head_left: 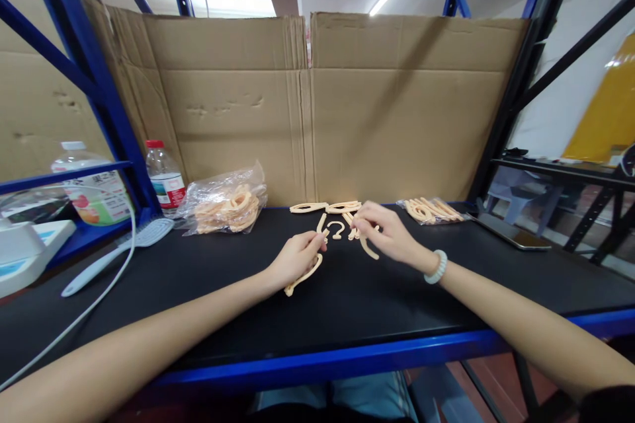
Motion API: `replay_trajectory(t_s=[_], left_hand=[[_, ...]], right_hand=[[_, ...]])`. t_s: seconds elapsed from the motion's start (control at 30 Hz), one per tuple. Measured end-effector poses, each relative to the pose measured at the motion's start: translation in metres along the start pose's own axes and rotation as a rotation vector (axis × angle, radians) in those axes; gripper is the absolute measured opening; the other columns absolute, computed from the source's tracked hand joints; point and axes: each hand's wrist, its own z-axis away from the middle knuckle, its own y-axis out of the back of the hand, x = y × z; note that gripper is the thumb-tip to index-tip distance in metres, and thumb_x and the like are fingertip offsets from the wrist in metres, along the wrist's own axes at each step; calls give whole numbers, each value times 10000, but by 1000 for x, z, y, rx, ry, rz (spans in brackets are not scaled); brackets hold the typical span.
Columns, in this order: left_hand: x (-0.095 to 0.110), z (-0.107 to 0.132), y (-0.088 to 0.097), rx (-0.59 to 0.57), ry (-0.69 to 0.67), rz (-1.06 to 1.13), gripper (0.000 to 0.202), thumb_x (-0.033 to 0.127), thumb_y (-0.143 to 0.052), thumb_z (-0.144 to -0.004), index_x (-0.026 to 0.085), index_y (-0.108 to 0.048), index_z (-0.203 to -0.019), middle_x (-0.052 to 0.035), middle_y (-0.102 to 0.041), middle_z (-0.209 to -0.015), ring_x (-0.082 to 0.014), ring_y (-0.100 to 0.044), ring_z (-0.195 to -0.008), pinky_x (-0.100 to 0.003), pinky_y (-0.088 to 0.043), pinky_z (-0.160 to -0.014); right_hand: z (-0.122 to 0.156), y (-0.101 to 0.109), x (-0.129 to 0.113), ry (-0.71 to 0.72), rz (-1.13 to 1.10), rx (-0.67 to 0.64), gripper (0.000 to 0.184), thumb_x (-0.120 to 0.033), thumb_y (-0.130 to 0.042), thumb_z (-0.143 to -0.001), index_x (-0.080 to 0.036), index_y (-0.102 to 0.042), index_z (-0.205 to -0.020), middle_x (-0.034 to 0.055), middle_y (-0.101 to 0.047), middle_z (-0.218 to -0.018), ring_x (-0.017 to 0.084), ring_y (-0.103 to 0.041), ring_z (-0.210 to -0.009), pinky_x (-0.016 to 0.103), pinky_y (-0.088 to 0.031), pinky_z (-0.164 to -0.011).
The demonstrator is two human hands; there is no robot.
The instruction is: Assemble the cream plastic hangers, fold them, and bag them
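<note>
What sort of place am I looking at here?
It looks like a workbench in a small workshop, though I can't be certain: a black tabletop in a blue metal frame, cardboard sheets standing behind it, and a clear bag of peach-coloured pieces.

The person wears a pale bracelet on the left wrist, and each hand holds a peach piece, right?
Not quite: the head view shows the pale bracelet on the right wrist, not the left. The left hand and right hand do each hold a peach piece.

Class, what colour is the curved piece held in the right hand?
Pale peach; the curved piece shows best in the head view.
</note>
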Motion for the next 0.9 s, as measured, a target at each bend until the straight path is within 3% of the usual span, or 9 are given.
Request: replay_trajectory(t_s=[0.1, 0.2, 0.37, 0.47, 0.7, 0.8, 0.9], left_hand=[[-5, -7, 4, -31, 114, 330, 274, 442, -512, -844, 173, -512, -794, 88, -374, -423, -71, -347, -334, -174, -264, -376], [-8, -11, 9, -20, 166, 516, 215, 362, -573, -830, 155, -518, -804, 48, -481, -488, -75, -455, -403, -170, -338, -426], [-6, -13, 14, -11, 214, 642, 117, 249, -583, -838, 144, -541, -809, -24, -626, -652, -87, -562, -553, -196, -447, -587], [-7, -13, 15, -17, 211, 669, 92, 226, -588, -833, 151, -541, -805, -39, -660, -719, -93, -587, -605, -201, -453, -628], [-8, -12, 15, 1, 205, 664, 101, 227, -562, -863, 154, -527, -804, -64, -689, -785, -117, -630, -691, -245, -480, -712], [-7, -10, 15, 7, 198, 662, 113, 226, -542, -885, 156, -512, -801, -80, -700, -828, -139, -652, -787, -279, -486, -782], [-6, -9, 14, 11, 193, 663, 121, 222, -539, -894, 160, -496, -799, -77, -703, -829, -145, -658, -830, -286, -490, -796]], right_hand=[[-4, 20, 23, -80, -2, 108, 248, -316, -470, -916, -165, -661, -868, 55, -565, -812, 150, -536, -706, 266, -434, -592], [-2, 29, 49, -97, 77, 153, 214, -296, -506, -892, -181, -685, -910, 57, -574, -837, 153, -545, -708, 269, -455, -576], [4, 18, 84, 47, 251, -5, 241, -161, -479, -860, -187, -709, -928, 67, -597, -891, 160, -573, -779, 319, -494, -715], [7, 9, 95, 52, 311, -142, 287, -96, -456, -834, -176, -713, -932, 81, -607, -941, 160, -592, -805, 325, -501, -759], [9, 7, 103, -33, 444, -296, 390, 48, -406, -736, -137, -712, -892, 99, -629, -950, 166, -607, -792, 310, -510, -768], [8, 10, 97, -39, 440, -232, 420, 63, -381, -718, -130, -697, -916, 108, -630, -955, 188, -604, -854, 340, -505, -811], [7, 10, 72, 50, 358, -72, 347, -29, -417, -809, -134, -648, -1046, 121, -620, -1006, 216, -578, -945, 388, -493, -850]])
